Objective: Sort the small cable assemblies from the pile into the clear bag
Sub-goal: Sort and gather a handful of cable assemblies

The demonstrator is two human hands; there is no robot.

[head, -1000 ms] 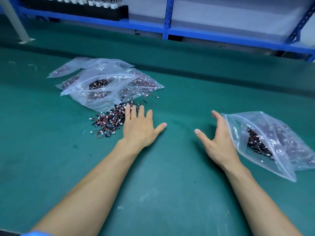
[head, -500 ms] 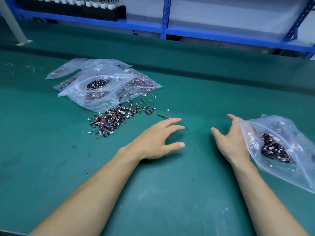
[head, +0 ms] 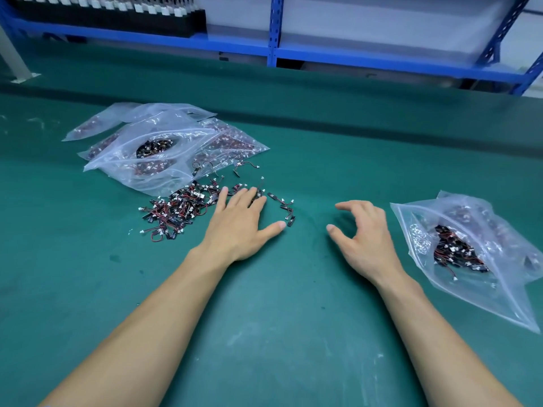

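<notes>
A pile of small black, red and white cable assemblies [head: 176,211] lies on the green table left of centre. My left hand [head: 239,223] lies flat on the pile's right edge, fingers straight over a few assemblies. A few stray assemblies [head: 286,210] lie just right of its fingertips. My right hand [head: 365,237] hovers over the bare table with fingers loosely curved, holding nothing. The clear bag [head: 470,254] lies to its right, apart from the hand, with a clump of assemblies inside.
A heap of clear filled bags [head: 164,148] lies behind the pile. The green table [head: 279,333] stretches toward me. A blue shelf frame [head: 276,33] runs along the back, with dark trays on its left part.
My left hand went right, then returned to the pile's right edge and now lies flat there. My right hand let go of the clear bag's mouth and moved left, away from it.
</notes>
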